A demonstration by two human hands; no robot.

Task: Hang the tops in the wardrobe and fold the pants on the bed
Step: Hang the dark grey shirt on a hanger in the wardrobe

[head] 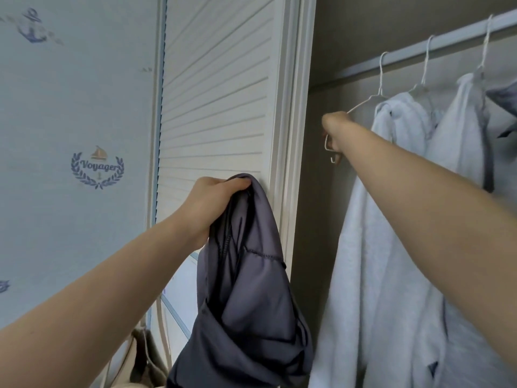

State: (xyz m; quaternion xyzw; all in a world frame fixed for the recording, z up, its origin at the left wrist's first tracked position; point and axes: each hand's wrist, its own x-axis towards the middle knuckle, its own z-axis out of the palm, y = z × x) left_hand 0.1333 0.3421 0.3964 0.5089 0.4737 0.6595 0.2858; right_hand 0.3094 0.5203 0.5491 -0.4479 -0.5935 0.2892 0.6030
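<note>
Head view: left of the rail, the left hand grips a bunched grey top; the right hand closes round an empty wire hanger under it. Hanging step; next, likely threading the hanger into the neckline.

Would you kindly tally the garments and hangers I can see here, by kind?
White garments on the rail: 2, a robe and a second white garment
Grey garments: 2, a grey top held by the left hand, and a grey garment at the right edge
Wire hangers: 3, an empty hanger gripped by the right hand, and two more
Total: 7
</note>
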